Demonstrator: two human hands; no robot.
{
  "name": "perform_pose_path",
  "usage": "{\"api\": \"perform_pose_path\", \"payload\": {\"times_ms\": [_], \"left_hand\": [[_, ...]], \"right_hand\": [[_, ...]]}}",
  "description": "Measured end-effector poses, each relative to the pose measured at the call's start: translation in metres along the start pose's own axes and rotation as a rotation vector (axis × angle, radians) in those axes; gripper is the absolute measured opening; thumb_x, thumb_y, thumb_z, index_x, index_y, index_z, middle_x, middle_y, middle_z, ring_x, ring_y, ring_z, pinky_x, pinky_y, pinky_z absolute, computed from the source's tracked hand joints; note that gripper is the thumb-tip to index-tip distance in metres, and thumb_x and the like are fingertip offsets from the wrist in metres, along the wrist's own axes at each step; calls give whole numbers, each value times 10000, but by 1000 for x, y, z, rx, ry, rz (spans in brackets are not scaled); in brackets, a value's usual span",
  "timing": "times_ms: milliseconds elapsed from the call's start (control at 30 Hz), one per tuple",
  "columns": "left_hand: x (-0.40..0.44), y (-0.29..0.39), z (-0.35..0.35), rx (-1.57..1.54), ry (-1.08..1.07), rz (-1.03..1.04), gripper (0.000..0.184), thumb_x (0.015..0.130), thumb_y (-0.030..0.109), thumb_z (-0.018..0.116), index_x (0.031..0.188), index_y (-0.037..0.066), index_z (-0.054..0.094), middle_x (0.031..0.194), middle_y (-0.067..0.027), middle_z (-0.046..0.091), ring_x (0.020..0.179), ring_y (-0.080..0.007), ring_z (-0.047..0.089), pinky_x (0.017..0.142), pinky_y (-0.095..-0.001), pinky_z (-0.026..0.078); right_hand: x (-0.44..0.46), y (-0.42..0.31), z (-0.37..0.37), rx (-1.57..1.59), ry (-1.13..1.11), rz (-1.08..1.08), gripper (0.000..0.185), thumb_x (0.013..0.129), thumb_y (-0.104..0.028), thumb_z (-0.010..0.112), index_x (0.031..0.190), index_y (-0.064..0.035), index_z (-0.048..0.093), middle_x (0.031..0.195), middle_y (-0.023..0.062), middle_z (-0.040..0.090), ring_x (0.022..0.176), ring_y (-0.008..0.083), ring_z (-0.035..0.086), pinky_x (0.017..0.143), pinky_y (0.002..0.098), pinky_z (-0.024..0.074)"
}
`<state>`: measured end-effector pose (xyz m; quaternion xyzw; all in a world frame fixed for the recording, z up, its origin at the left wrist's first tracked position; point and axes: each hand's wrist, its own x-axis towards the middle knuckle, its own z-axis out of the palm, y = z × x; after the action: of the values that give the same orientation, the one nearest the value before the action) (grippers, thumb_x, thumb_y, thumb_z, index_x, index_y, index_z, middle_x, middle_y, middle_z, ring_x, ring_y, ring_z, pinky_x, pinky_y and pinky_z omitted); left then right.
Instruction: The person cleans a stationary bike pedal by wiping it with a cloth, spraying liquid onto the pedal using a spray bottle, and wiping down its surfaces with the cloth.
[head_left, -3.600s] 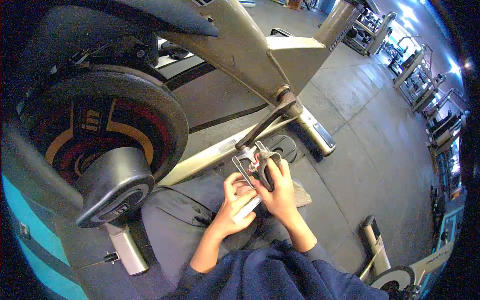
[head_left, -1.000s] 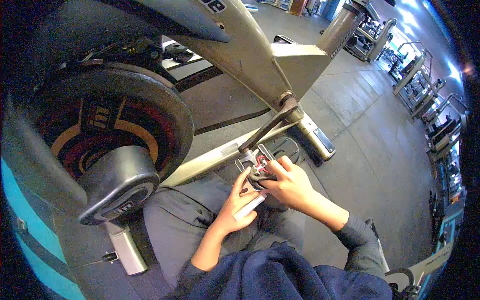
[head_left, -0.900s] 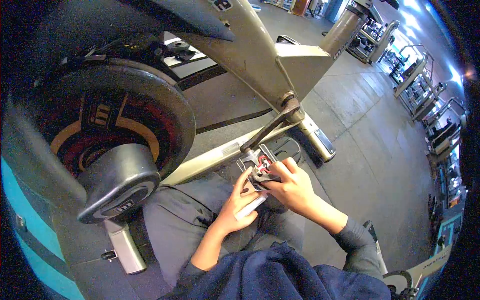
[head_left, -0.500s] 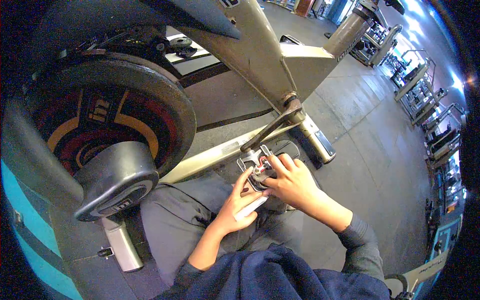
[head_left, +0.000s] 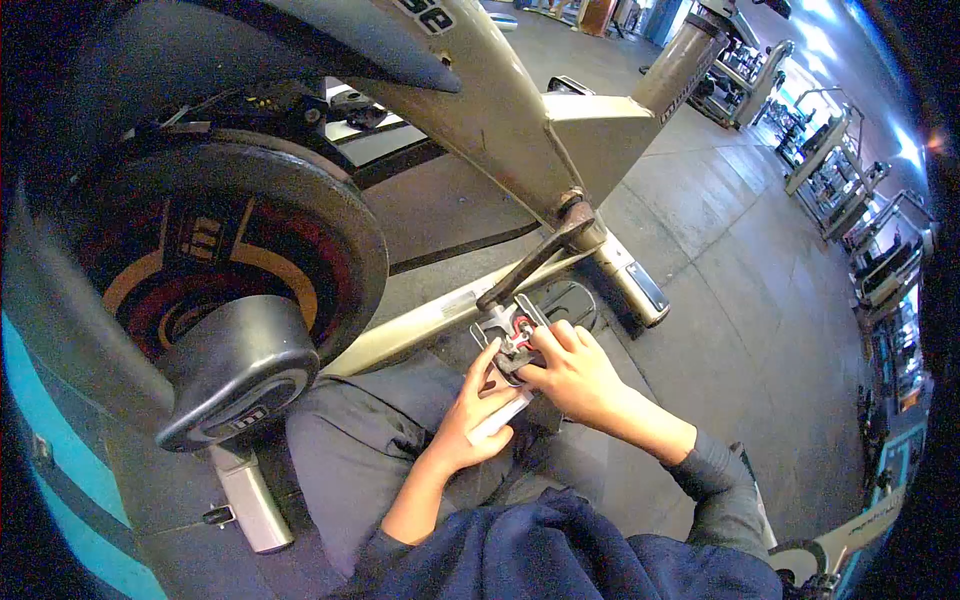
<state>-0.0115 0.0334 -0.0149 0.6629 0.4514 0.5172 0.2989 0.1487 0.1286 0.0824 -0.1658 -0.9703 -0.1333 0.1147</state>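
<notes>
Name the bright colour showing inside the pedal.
Red, on a small part inside the silver pedal, best seen in the head view.

We have the pedal (head_left: pixel 497 322) at the lower end of the crank (head_left: pixel 530 262), left hand (head_left: pixel 468 418) and right hand (head_left: pixel 585 380) at its near end. The wheel (head_left: pixel 205 235) stands left, gym machines (head_left: pixel 825 150) far right.

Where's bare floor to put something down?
Bare floor spreads between the right hand and the gym machines. A smaller patch lies between the blue stripe and the silver bike foot. It's crowded at the pedal, with the right hand and left hand there.
</notes>
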Motion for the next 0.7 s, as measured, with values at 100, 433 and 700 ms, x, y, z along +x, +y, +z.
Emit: {"api": "perform_pose_path", "payload": {"times_ms": [100,433,700], "left_hand": [[-1,1,0,-73,-33,-67,524,583,-6,608,1102,32,672,1543,-208,134,1352,-374,369,1097,-437,343],[-1,-1,0,-19,-10,-26,496,618,29,644,1113,55,661,1546,-195,159,1308,-383,423,1061,-446,394],[-1,1,-2,-78,-74,-78,518,598,1,612,1111,42,665,1548,-212,105,1383,-418,302,1104,-476,336]], "right_hand": [[1,-1,0,69,18,53,186,666,-185,650,845,-183,697,978,69,524,908,254,496,747,354,446],[6,-2,-5,164,-61,125,168,696,-197,640,836,-134,708,1062,89,517,991,275,477,777,368,460],[23,-3,-12,90,-308,5,183,715,-160,656,881,-86,679,1188,190,495,1050,326,467,860,395,427]]}}
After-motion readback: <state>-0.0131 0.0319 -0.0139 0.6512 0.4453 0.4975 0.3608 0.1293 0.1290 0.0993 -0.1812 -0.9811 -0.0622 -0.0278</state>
